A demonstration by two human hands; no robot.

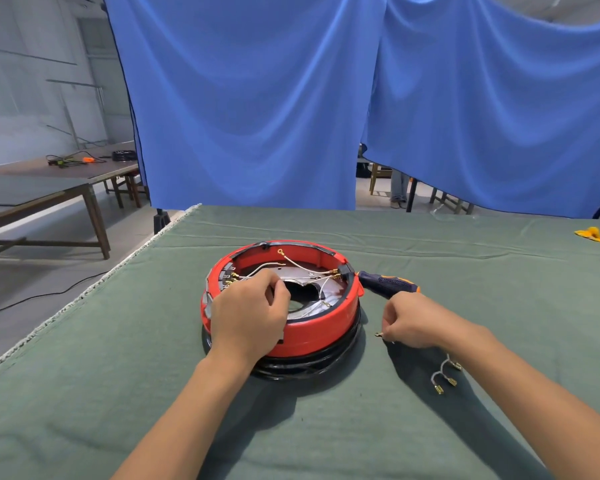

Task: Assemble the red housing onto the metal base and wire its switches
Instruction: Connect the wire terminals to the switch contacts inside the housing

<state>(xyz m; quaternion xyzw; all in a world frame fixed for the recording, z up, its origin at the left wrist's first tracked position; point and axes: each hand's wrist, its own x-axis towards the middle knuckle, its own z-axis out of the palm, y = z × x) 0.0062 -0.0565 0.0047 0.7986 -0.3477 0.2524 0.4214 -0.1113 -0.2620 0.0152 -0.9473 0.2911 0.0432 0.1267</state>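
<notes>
With the housing (284,299) at table centre, our left hand (248,313) pinches a wire inside it, our right (411,322) pinches a terminal (379,335) at three o'clock, which could slip and drop.

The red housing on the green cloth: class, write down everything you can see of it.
The red housing is a round, glossy ring, plastic by its look, lying flat on a black base on the table. Inside lies a metal plate with a dark central hole. Thin white wires with brass ends run to its inner wall. The left hand rests over its near rim, fingers curled at a wire. A screwdriver lies against its right side.
</notes>
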